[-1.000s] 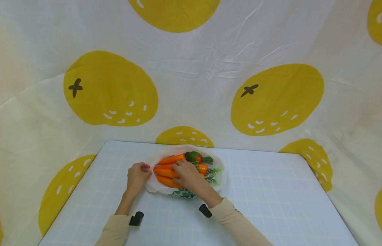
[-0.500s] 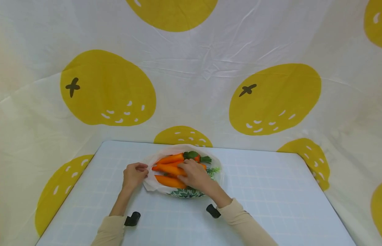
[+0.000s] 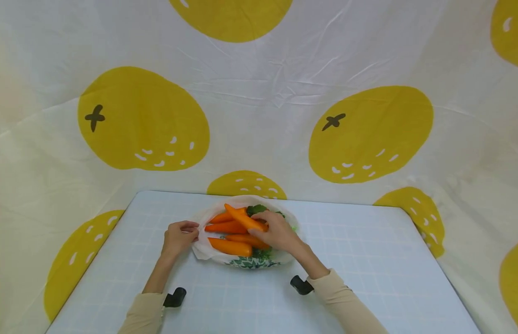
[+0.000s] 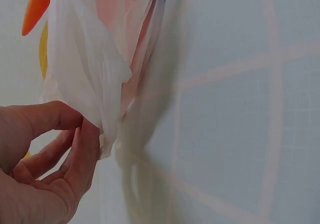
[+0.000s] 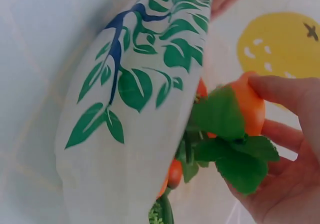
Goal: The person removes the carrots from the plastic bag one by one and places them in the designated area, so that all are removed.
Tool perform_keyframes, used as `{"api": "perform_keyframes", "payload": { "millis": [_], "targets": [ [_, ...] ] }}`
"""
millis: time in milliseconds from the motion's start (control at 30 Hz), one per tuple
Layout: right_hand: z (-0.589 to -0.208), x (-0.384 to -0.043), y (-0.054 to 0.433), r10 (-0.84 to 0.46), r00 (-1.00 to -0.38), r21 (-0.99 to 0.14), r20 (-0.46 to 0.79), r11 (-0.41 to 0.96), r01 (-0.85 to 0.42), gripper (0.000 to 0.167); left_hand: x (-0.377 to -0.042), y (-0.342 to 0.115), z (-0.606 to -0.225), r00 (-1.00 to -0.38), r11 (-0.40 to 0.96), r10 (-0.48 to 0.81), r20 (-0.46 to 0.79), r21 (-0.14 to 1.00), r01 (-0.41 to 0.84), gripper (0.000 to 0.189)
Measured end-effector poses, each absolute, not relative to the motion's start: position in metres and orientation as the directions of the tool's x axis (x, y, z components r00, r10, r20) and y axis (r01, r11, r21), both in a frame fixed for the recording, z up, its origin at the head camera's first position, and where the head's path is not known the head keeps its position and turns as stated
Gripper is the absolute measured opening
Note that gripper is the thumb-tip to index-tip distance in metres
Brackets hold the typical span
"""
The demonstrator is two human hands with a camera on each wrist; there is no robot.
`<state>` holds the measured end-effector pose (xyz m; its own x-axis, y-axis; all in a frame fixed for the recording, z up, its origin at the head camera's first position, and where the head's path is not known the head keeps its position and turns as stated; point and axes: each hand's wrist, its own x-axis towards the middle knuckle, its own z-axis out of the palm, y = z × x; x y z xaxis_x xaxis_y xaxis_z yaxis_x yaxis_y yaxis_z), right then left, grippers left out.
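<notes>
A white plastic bag [image 3: 202, 250] with a green leaf print lies on its side on the table, holding several orange carrots [image 3: 229, 247]. At its left edge my left hand [image 3: 178, 239] pinches the thin plastic between thumb and fingers, seen closely in the left wrist view. My right hand [image 3: 279, 232] grips one carrot [image 3: 239, 216] by its thick end, tip raised toward the upper left above the others. Green leaves [image 5: 242, 169] hang from the held carrot in the right wrist view. The bag's printed side [image 5: 115, 179] partly hides the carrots and greens inside.
The pale blue checked table [image 3: 367, 260] extends to both sides of the bag and in front of it. Behind stands a white curtain [image 3: 259, 125] printed with large yellow fruit. Black wrist-camera mounts [image 3: 301, 285] sit under both forearms.
My right hand has lifted one carrot from among the others and tilted its tip up, moving slightly right. My left hand keeps its pinch on the bag.
</notes>
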<state>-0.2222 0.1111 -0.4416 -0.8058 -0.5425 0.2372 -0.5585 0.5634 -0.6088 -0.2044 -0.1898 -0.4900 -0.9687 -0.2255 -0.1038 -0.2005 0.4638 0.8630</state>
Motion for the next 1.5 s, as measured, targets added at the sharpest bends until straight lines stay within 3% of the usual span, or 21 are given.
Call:
{"api": "perform_keyframes", "payload": {
  "millis": [233, 633, 1500],
  "targets": [
    [-0.436, -0.226, 0.127, -0.46, -0.862, -0.749, 0.212, 0.49, -0.446, 0.037, -0.204, -0.191, -0.489, -0.97, 0.476, -0.216, -0.108, 0.856, -0.201, 0.026],
    [-0.425, -0.234, 0.16, -0.324, -0.942, -0.845, 0.09, 0.476, -0.245, 0.04, -0.205, -0.189, -0.489, -0.971, 0.483, -0.214, -0.105, 0.853, -0.198, 0.026],
    [-0.433, -0.236, 0.239, -0.028, -0.997, -0.94, -0.072, 0.337, 0.059, 0.054, -0.202, -0.187, -0.488, -0.967, 0.479, -0.213, -0.138, 0.848, -0.227, 0.027]
  ]
}}
